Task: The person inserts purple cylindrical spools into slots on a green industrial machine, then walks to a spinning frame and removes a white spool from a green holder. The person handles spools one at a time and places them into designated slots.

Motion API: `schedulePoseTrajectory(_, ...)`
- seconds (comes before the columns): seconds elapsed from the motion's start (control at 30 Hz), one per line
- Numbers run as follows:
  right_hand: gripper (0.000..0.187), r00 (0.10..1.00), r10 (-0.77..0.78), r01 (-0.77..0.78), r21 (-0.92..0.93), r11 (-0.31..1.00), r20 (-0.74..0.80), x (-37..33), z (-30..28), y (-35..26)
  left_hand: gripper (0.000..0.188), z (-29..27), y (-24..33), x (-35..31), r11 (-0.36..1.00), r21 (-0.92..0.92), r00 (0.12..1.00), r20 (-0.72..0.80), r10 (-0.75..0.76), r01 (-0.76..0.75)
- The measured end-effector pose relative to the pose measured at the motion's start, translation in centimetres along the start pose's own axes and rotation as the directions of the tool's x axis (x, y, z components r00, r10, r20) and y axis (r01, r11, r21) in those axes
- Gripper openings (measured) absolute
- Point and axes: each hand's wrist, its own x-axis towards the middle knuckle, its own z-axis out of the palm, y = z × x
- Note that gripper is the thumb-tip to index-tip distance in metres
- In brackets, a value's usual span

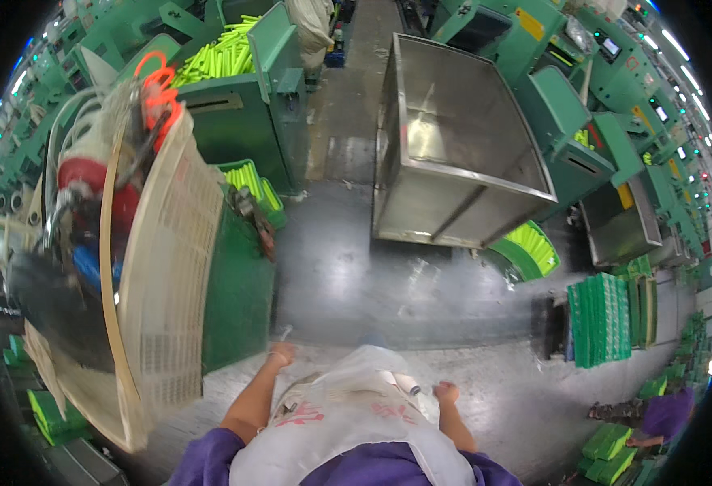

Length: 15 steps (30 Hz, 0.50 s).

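My left hand (pixel 281 352) hangs beside my body, its fingers closed. A small pale, thin thing (pixel 286 333) sticks out beyond them, too small to name. My right hand (pixel 447 392) is low at my other side, curled into a loose fist with nothing showing from it. Between them my white apron (pixel 348 413) covers a purple top. Nearest my left hand is a green cart or bin side (pixel 238 300), with a cream plastic crate (pixel 170 283) above it. Hoses, a coiled orange tube (pixel 160 85) and dark, red and blue items fill that crate.
A metal-sided bin (pixel 461 202) stands ahead. Green tubs of yellow-green tubes sit left (pixel 247 180) and right (pixel 534 249). Green machines (pixel 238 125) line both sides of the aisle. Green trays (pixel 599 320) are stacked at right; another person in purple (pixel 668 415) is at far right.
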Motion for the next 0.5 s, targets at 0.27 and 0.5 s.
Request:
schedulePoseTrajectory(0.27,0.007,0.772,-0.561,0.635,0.363,0.682,-0.297,7.2,-1.3,-30.5,0.027,-13.6,0.3,12.0,0.961,-0.176,0.961,-0.218,0.172,-0.212)
schedulePoseTrajectory(0.5,0.009,0.487,-0.843,0.795,0.517,0.317,-0.231,13.6,-8.0,-70.0,0.042,-32.9,0.7,20.0,0.812,-0.383,0.897,0.214,-0.386,0.440)
